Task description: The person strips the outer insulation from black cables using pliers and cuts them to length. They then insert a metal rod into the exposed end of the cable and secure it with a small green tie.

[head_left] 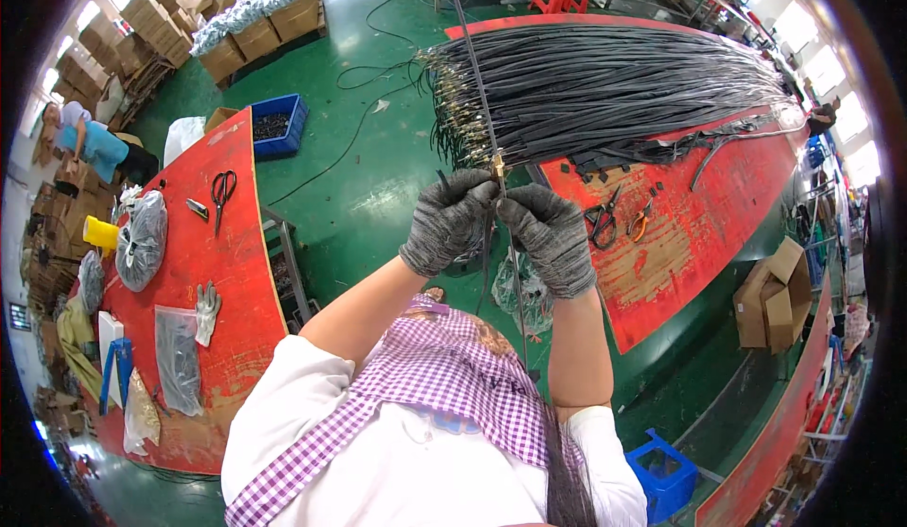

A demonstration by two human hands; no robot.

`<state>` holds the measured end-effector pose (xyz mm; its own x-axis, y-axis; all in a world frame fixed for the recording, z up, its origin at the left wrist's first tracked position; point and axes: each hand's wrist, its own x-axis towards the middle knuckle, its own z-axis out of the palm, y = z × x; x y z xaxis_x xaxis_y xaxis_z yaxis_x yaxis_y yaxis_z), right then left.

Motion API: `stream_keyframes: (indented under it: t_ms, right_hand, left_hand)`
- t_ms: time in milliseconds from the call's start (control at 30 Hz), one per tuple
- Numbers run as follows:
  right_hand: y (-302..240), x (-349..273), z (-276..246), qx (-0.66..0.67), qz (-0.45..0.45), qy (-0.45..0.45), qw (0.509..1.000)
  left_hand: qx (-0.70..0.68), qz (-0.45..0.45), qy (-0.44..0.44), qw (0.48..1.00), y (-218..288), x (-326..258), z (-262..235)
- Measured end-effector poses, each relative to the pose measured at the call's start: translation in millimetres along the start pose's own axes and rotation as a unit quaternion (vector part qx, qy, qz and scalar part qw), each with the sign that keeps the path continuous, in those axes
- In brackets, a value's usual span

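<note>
My left hand (449, 220) and my right hand (550, 239), both in grey knitted gloves, meet in front of my chest. Fingers of both are closed in a pinch on a thin black cable (484, 93). It stretches from the top of the view down to my gloves, and a dark length hangs below them. Just above my fingertips a small brass-coloured piece (499, 162) shows on it. To the right, a thick bundle of black cables (614, 88) with metallic ends lies on a red table (694, 272). My fingers hide the gripped section.
Black scissors (602, 220) and orange-handled pliers (641, 222) lie on the right table. The left red table (241, 338) holds more scissors (222, 196), a white glove (207, 314) and bags. A blue crate (295, 128), a cardboard box (775, 296) and a blue stool (663, 475) stand around.
</note>
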<state>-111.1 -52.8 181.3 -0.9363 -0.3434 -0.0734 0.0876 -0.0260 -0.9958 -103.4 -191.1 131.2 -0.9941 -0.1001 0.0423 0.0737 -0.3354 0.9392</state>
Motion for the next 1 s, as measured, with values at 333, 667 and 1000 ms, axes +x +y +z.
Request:
stream_keyframes:
  t_ms: [333,667,1000]
  right_hand:
    - [32,31,-8,-0.148,-0.024,0.028,0.988]
    - [74,88,-15,-0.135,0.004,-0.115,0.984]
    - [90,85,10,-0.113,0.086,-0.157,0.977]
  left_hand:
    - [-0.044,-0.081,0.037,0.995,-26,15,3]
    - [0.076,-0.037,0.044,0.995,-71,25,-29]
    - [0.118,-0.041,0.106,0.987,-82,-1,-46]
